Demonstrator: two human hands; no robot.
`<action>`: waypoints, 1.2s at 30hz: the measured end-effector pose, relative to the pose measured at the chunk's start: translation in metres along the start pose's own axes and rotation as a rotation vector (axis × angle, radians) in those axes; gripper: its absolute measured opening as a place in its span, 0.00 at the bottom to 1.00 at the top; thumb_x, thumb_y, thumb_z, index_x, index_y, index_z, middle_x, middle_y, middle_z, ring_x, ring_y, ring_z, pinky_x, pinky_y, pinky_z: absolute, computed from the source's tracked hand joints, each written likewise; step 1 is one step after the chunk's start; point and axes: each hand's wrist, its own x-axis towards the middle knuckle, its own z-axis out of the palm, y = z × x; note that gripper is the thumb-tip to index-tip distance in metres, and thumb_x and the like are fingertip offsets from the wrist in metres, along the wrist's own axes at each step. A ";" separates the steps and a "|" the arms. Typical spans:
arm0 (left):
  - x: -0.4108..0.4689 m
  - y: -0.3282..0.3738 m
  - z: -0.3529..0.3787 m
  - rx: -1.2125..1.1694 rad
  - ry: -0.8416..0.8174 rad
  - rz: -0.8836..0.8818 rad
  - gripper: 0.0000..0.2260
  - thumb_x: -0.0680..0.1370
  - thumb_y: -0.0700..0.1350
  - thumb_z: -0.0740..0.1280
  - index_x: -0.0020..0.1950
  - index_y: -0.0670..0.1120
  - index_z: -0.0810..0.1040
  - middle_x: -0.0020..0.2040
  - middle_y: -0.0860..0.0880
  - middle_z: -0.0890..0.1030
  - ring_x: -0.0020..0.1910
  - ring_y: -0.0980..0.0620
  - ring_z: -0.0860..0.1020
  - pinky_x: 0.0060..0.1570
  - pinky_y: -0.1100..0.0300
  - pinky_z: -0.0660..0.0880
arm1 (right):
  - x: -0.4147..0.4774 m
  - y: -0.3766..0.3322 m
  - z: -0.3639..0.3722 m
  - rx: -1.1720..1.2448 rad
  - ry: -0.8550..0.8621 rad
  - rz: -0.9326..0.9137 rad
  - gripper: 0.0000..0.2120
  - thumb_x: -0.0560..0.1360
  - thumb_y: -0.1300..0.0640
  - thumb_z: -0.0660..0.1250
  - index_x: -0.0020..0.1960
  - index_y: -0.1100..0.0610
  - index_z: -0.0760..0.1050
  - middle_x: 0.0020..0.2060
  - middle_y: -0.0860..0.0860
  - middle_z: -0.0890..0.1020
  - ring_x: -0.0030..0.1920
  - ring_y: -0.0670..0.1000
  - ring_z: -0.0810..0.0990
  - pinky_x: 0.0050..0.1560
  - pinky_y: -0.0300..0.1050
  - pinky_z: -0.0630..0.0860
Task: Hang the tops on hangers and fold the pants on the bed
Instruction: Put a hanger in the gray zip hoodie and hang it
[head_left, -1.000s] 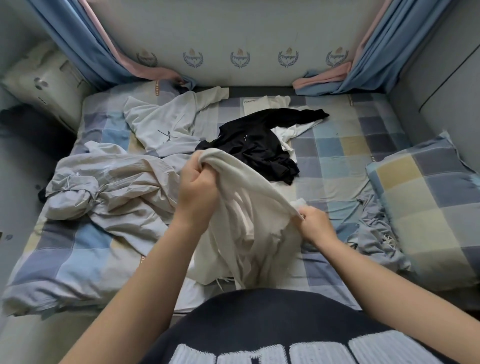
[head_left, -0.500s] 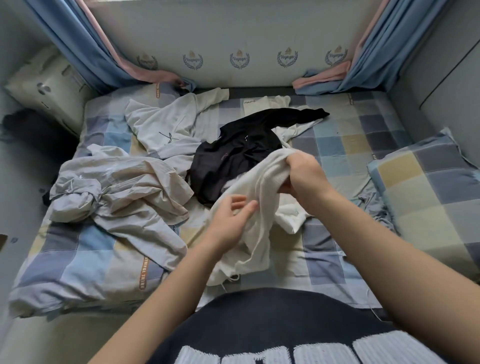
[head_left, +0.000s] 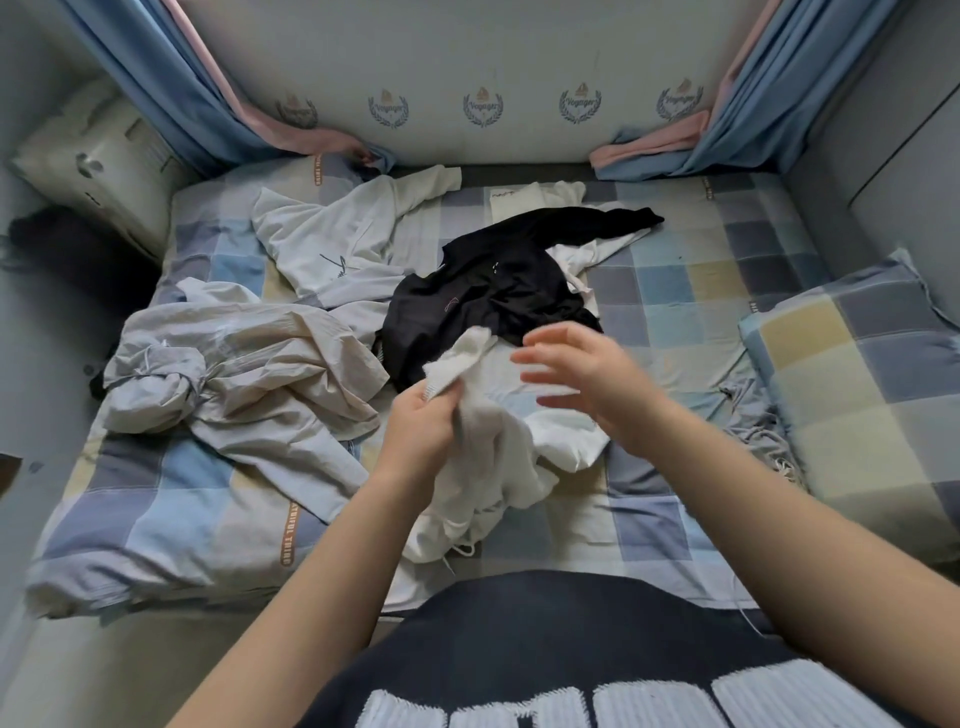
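A crumpled white garment (head_left: 498, 467) lies bunched at the near middle of the checked bed (head_left: 675, 291). My left hand (head_left: 423, 426) grips its ribbed edge and lifts that end up. My right hand (head_left: 582, 379) hovers just right of that edge, blurred, fingers spread and holding nothing. A black top (head_left: 488, 291) lies behind the white garment. A white top with a small dark mark (head_left: 332, 239) is spread at the back left. A beige and grey garment (head_left: 234, 379) is heaped on the left. No hanger is in view.
A checked pillow (head_left: 862, 395) sits at the right edge, with a grey drawstring piece (head_left: 753, 415) beside it. A white cushion (head_left: 98, 161) leans in the far left corner. Blue and pink curtains (head_left: 171, 88) hang at both back corners.
My right hand has let go of the white garment and opened. My left hand, which was open against the cloth, now grips its ribbed edge. The garment has dropped lower onto the bed.
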 end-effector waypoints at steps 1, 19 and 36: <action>-0.002 0.004 -0.001 -0.045 0.014 -0.018 0.07 0.83 0.45 0.66 0.51 0.42 0.79 0.45 0.43 0.75 0.45 0.47 0.72 0.49 0.52 0.69 | -0.003 0.013 0.001 -0.065 -0.013 0.026 0.09 0.79 0.52 0.69 0.58 0.51 0.77 0.57 0.52 0.84 0.56 0.51 0.83 0.58 0.53 0.80; -0.032 0.082 -0.007 -0.350 -0.109 -0.077 0.14 0.83 0.45 0.66 0.62 0.38 0.81 0.49 0.43 0.83 0.49 0.47 0.84 0.53 0.52 0.82 | 0.017 0.120 0.035 -0.666 -0.084 0.035 0.14 0.82 0.53 0.63 0.65 0.53 0.79 0.62 0.50 0.81 0.63 0.53 0.77 0.63 0.50 0.74; -0.019 -0.015 0.007 0.536 -0.179 0.141 0.26 0.71 0.53 0.78 0.66 0.54 0.73 0.64 0.52 0.76 0.61 0.54 0.77 0.61 0.54 0.76 | -0.003 0.000 0.031 -0.034 0.102 -0.159 0.12 0.81 0.65 0.59 0.40 0.64 0.73 0.28 0.57 0.75 0.27 0.50 0.75 0.29 0.41 0.76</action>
